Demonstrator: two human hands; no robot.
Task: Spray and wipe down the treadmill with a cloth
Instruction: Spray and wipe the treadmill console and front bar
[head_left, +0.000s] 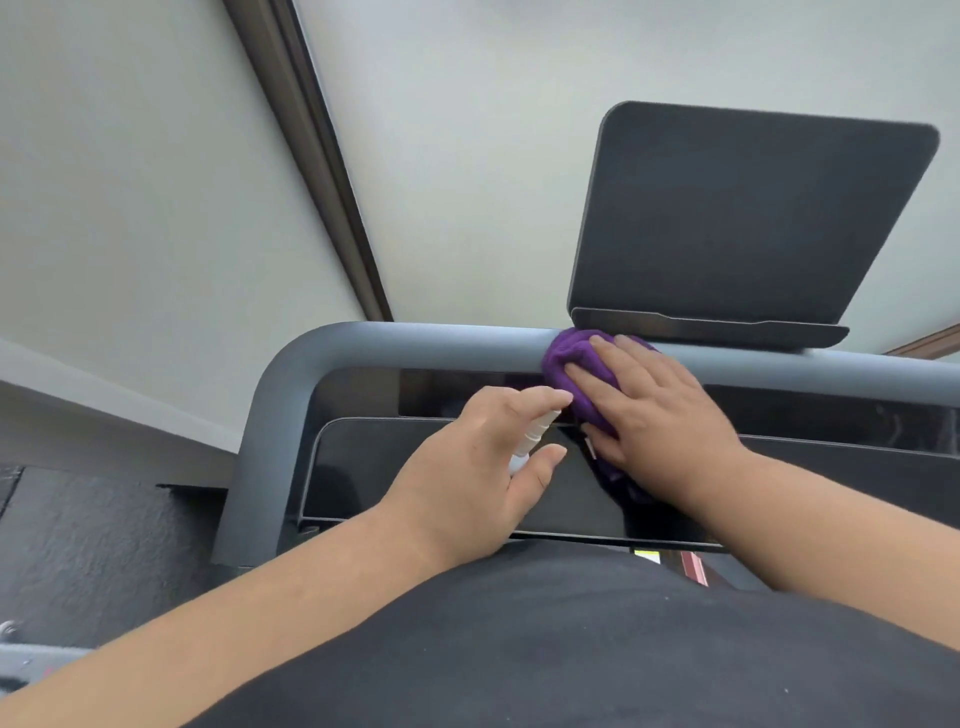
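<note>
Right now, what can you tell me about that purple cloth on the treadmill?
The purple cloth looks like soft, fuzzy microfibre, bunched into a wad rather than spread flat. It is draped over the grey handlebar just below the tablet holder, with a tail hanging down toward the dark console. The right hand presses flat on it, covering most of it.
</note>
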